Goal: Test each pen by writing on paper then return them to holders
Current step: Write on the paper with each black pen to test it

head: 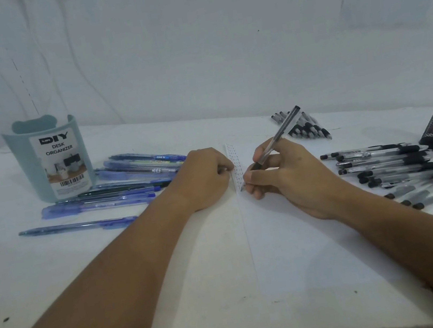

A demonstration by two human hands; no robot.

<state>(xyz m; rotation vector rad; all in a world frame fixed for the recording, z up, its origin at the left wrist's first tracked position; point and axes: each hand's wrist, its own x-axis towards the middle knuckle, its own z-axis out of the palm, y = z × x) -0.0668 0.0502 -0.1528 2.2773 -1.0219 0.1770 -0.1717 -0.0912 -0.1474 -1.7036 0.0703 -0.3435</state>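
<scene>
Near the table's (pixel 57 272) far edge, my right hand (pixel 290 178) pinched the pen (pixel 279 137), tip on paper (pixel 293 250), shaft slanting away rightward; my left hand (pixel 206 176), fingers curled, pressed the sheet.

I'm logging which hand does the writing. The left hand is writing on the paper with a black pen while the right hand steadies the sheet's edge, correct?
The hands are swapped. In the head view the right hand grips the black pen with its tip on the paper, while the left hand steadies the sheet's edge. The rest stands.
</scene>
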